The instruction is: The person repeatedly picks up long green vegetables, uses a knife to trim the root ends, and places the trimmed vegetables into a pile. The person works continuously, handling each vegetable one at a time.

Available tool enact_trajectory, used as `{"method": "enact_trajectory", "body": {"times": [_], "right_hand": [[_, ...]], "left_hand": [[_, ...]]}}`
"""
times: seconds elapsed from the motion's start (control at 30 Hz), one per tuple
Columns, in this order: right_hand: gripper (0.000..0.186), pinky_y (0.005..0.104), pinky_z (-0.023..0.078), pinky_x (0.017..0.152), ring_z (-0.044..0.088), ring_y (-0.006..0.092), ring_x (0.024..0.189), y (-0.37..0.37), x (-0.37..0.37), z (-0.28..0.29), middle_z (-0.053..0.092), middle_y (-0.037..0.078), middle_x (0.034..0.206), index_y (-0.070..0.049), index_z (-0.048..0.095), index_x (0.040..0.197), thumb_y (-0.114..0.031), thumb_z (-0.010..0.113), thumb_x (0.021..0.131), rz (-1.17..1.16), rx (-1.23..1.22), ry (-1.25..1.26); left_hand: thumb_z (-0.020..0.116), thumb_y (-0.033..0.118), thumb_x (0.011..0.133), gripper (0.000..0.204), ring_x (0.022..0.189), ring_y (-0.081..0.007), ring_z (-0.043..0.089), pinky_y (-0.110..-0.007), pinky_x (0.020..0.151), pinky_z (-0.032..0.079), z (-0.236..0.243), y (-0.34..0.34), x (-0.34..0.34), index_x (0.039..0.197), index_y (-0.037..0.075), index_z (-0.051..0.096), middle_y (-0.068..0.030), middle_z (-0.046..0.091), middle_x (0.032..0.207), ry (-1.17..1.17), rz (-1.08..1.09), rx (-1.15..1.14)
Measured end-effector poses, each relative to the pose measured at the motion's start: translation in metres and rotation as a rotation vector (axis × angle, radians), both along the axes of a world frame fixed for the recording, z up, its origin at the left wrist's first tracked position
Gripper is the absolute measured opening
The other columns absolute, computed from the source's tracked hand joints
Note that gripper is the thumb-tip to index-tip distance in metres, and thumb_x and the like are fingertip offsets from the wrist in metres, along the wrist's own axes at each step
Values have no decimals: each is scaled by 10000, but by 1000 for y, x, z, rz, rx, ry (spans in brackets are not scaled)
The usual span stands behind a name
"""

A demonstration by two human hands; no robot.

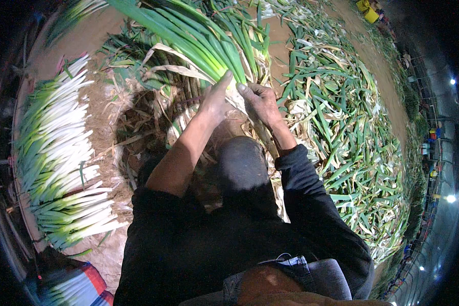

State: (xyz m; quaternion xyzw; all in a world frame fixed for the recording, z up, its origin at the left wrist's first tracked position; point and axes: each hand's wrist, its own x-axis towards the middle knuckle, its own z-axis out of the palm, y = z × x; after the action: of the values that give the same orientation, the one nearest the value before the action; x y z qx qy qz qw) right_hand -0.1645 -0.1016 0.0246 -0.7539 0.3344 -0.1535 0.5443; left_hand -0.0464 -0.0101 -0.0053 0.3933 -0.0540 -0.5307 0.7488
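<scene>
Just ahead of me, my left hand point(215, 99) is closed round the neck of a long green onion point(217, 61). Its green leaves fan out toward the far left. My right hand point(261, 103) is closed at the same neck, thumb close to the left one, pinching the pale outer layers. Dry, straw-coloured leaves point(171, 51) hang off the side of the onion. The lower stem runs down between my wrists and is partly hidden. Untrimmed green onions point(252, 46) with withered leaves lie beyond my hands.
At the left, cleaned green onions point(61, 148) lie in a long row, white ends toward me. A broad heap of stripped leaves point(341, 132) covers the right side. A red, white and blue sheet point(84, 285) is at the lower left. Lights point(451, 198) shine at the far right.
</scene>
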Motion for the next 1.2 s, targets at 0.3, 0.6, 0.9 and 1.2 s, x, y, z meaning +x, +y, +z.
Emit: {"method": "enact_trajectory", "body": {"times": [0.3, 0.6, 0.9, 1.2], "right_hand": [[272, 233, 219, 399, 321, 40, 430, 18, 8, -24, 405, -75, 535, -60, 589, 717, -231, 615, 927, -243, 313, -378], [320, 224, 237, 402, 334, 34, 447, 25, 5, -29, 418, -73, 537, -71, 564, 659, -234, 603, 931, -360, 381, -503], [298, 232, 278, 419, 378, 52, 467, 16, 7, -34, 446, -48, 559, -52, 568, 662, -197, 612, 918, -475, 379, -535], [212, 375, 478, 611, 528, 178, 688, -67, -79, -104, 542, 22, 783, -68, 601, 1003, -259, 572, 914, -810, 769, -508]], "left_hand": [[666, 402, 866, 542, 1041, -223, 596, -425, 904, 475, -3, -4, -2, 1273, 80, 510, -65, 614, 1155, 24, 89, -28], [610, 449, 892, 561, 1103, -205, 564, -376, 991, 413, -4, -8, -11, 1281, 58, 506, -63, 603, 1202, 117, 52, -148], [577, 443, 915, 547, 1115, -220, 555, -362, 1011, 398, 2, -18, -18, 1290, 52, 504, -87, 595, 1218, 190, 93, -196], [353, 739, 858, 704, 994, -275, 534, -464, 921, 441, 10, -20, -4, 1167, 127, 512, -76, 586, 1053, 391, 354, -12]]}}
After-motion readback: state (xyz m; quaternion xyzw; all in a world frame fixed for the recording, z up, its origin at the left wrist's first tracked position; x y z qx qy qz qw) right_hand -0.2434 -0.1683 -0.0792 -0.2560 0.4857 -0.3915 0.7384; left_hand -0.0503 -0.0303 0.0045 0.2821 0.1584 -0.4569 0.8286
